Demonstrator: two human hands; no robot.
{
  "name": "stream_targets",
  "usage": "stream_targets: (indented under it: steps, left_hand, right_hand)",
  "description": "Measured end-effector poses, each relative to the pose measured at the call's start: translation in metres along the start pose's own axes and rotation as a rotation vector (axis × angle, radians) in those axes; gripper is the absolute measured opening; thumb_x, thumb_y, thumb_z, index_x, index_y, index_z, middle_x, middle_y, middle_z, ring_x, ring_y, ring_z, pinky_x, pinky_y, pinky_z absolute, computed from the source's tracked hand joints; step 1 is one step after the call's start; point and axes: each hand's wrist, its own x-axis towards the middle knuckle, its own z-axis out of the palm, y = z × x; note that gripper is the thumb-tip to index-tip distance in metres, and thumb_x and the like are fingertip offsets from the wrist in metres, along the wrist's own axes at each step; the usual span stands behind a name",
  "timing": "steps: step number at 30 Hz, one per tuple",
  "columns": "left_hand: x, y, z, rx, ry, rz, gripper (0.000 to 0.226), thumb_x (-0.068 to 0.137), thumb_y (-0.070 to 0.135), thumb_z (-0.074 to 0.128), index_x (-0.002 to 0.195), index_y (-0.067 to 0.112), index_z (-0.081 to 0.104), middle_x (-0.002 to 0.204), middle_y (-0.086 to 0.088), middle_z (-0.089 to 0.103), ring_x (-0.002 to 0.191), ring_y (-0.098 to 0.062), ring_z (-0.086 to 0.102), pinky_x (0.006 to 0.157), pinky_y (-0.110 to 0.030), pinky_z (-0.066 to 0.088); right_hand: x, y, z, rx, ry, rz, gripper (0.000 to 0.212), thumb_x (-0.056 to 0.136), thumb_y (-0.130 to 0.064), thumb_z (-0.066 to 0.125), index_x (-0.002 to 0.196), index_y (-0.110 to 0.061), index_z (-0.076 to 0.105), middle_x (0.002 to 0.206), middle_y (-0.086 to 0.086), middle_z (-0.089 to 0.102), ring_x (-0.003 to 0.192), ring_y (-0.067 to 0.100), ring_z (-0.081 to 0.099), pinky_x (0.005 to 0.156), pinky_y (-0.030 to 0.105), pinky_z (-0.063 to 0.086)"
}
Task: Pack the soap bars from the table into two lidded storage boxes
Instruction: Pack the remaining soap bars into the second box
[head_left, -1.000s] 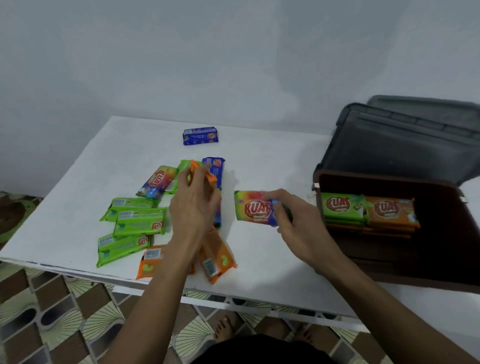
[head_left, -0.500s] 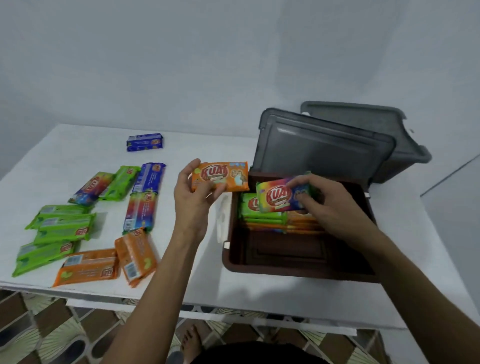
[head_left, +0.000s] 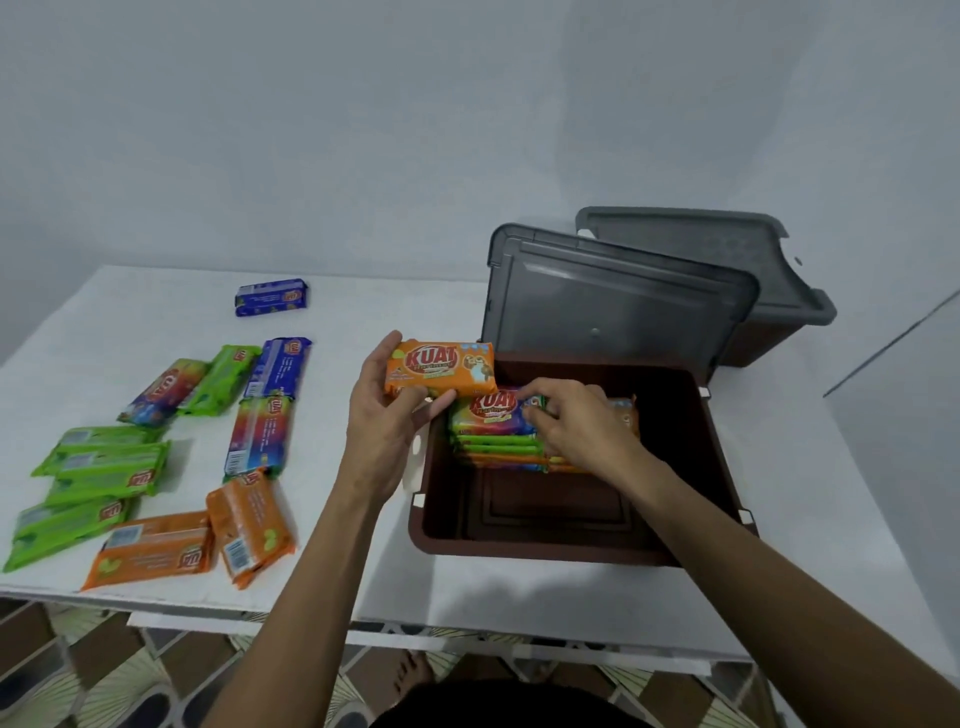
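My left hand (head_left: 387, 431) grips an orange soap bar (head_left: 440, 369) just above the left rim of the open brown storage box (head_left: 550, 540). My right hand (head_left: 576, 423) reaches into the box and pinches a rainbow-wrapped soap bar (head_left: 491, 413) lying on top of a stack of green and orange bars (head_left: 498, 452) at the box's far side. The box's grey lid (head_left: 618, 301) stands open behind it. Several green, orange, blue and rainbow soap bars (head_left: 150, 467) lie scattered on the left half of the white table (head_left: 337, 312).
A second brown box with a grey lid (head_left: 696, 249) sits behind the open one at the back right. A lone blue bar (head_left: 270, 297) lies far back on the table. The table's front edge (head_left: 467, 631) runs just before my arms; patterned floor tiles show below.
My right hand has carried the rainbow bar from over the table down onto the stack in the box. My left hand has lifted the orange bar from the pile to the box's left rim.
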Motion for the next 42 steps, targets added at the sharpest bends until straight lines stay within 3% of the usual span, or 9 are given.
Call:
stream_targets:
  steps: [3,5,10,13,18,25,29,35,42]
  left_hand:
    - [0.001,0.001,-0.001,0.044,-0.035,0.007,0.055,0.095,-0.009,0.048,0.141,0.019,0.042,0.12,-0.001,0.056,0.103,-0.018,0.067,0.083,-0.035,0.059]
    - [0.0,0.002,-0.002,0.093,-0.08,0.026,0.054,0.094,-0.005,0.052,0.142,0.02,0.042,0.124,0.0,0.055,0.107,-0.017,0.066,0.081,-0.032,0.059]
    - [-0.006,0.01,0.01,0.259,-0.254,0.093,0.056,0.088,0.011,0.062,0.139,0.024,0.043,0.129,0.003,0.055,0.115,-0.013,0.061,0.078,-0.026,0.057]
    - [-0.004,0.015,0.018,0.523,-0.377,0.179,0.056,0.085,0.029,0.067,0.136,0.032,0.044,0.125,0.015,0.055,0.113,-0.002,0.058,0.082,-0.021,0.055]
    - [0.005,0.005,0.01,1.074,-0.315,0.352,0.074,0.078,0.059,0.063,0.144,0.042,0.033,0.143,0.013,0.045,0.122,0.005,0.036,0.101,-0.022,0.033]
    - [0.004,-0.021,-0.005,1.076,-0.076,0.452,0.04,0.092,0.012,0.062,0.131,0.016,0.055,0.135,-0.002,0.055,0.117,-0.013,0.053,0.103,-0.042,0.048]
    - [0.005,-0.023,-0.005,1.093,-0.069,0.464,0.035,0.092,0.01,0.06,0.127,0.015,0.059,0.136,-0.002,0.057,0.118,-0.017,0.056,0.103,-0.041,0.047]
    - [0.002,-0.022,-0.014,1.03,-0.127,0.438,0.036,0.093,0.026,0.049,0.125,0.018,0.062,0.139,0.005,0.053,0.125,-0.004,0.048,0.104,-0.025,0.039]
    - [-0.024,-0.019,-0.096,1.148,-0.078,0.385,0.034,0.1,0.027,0.049,0.133,0.022,0.054,0.131,0.002,0.059,0.114,-0.012,0.056,0.093,-0.031,0.047]
  right_hand:
    - [-0.002,-0.003,-0.003,-0.114,0.066,-0.059,0.028,0.098,-0.027,0.053,0.124,-0.02,0.061,0.068,-0.02,0.041,0.06,-0.004,0.044,0.05,0.012,0.029]
    - [-0.004,-0.008,-0.007,-0.123,0.207,-0.086,0.03,0.098,-0.029,0.052,0.127,-0.021,0.057,0.076,-0.015,0.051,0.073,0.002,0.058,0.057,0.015,0.034]
    - [-0.01,-0.026,-0.022,0.976,-0.026,0.078,0.035,0.097,-0.022,0.056,0.131,-0.025,0.052,0.105,0.014,0.069,0.085,0.026,0.071,0.07,0.028,0.057]
    - [-0.014,-0.015,-0.032,1.139,-0.05,0.088,0.027,0.093,-0.005,0.059,0.12,-0.01,0.062,0.111,0.012,0.065,0.089,0.032,0.067,0.077,0.035,0.055]
    - [-0.03,0.022,-0.057,0.898,0.094,0.082,0.019,0.092,-0.003,0.06,0.107,-0.011,0.068,0.107,0.012,0.068,0.094,0.026,0.07,0.073,0.033,0.059]
    - [-0.041,0.056,-0.056,0.308,0.184,0.177,0.02,0.096,-0.015,0.057,0.113,-0.021,0.064,0.118,0.004,0.062,0.099,0.019,0.066,0.077,0.036,0.061]
    - [-0.039,0.056,-0.035,-0.094,0.239,0.104,0.026,0.098,-0.022,0.053,0.123,-0.021,0.058,0.113,0.006,0.062,0.097,0.02,0.062,0.072,0.026,0.051]
    - [-0.041,0.043,-0.021,-0.494,0.272,0.158,0.033,0.098,-0.034,0.045,0.129,-0.021,0.049,0.127,0.016,0.049,0.111,0.033,0.05,0.082,0.037,0.046]
    - [-0.039,-0.045,0.02,-0.253,0.316,-0.21,0.035,0.093,-0.027,0.058,0.127,-0.02,0.055,0.129,0.005,0.048,0.114,0.018,0.049,0.096,0.026,0.04]
